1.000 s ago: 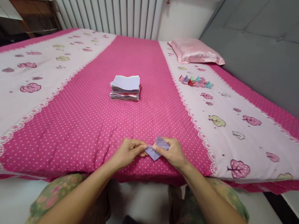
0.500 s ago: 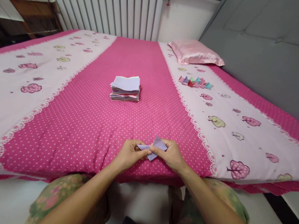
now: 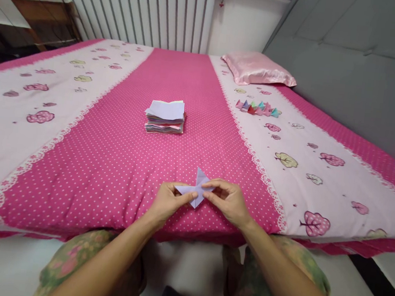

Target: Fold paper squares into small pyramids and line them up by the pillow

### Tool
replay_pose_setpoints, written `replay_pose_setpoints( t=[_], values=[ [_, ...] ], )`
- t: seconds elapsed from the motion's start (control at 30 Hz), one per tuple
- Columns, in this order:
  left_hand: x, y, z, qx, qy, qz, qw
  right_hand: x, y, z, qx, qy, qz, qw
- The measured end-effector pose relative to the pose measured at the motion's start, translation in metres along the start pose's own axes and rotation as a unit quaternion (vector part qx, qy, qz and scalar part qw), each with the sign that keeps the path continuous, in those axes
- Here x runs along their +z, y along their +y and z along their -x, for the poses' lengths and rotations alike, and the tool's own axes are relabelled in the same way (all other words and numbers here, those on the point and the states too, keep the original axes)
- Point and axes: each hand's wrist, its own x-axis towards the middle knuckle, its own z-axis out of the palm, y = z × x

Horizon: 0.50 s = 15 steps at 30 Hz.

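Observation:
Both hands hold a lavender folded origami paper (image 3: 198,190) with several pointed flaps, above the near edge of the bed. My left hand (image 3: 168,201) grips its left side, thumb on top and fingers mostly hidden beneath. My right hand (image 3: 230,203) pinches the right flap between thumb and fingers. Farther off on the pink dotted strip lies a stack of paper sheets (image 3: 165,116), a pale lavender one on top. Small folded paper pieces (image 3: 258,108) in pink, red, purple, green and blue sit in a cluster at the right.
A pink satin pillow (image 3: 258,69) lies at the far right against the grey headboard (image 3: 350,65). Behind the bed (image 3: 111,158) stands a white radiator (image 3: 137,12). A desk (image 3: 38,13) with cables is at the far left.
The folded paper has turned and shifted slightly left, its flaps now spread like a pinwheel. My right hand's fingers have moved onto the top of its right flap.

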Motion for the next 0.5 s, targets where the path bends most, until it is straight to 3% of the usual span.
replay_pose_setpoints(
  t=[0.2,0.5],
  values=[
    [-0.0004,-0.0035,-0.0002,0.025,0.0,-0.049,0.998,-0.0005,-0.007,0.0006,0.004,-0.018,0.082,0.996],
    [0.0005,-0.0029,0.0017,0.131,0.048,-0.148,0.979,-0.0013,-0.0039,-0.0001,-0.003,-0.032,0.091,0.995]
  ],
)
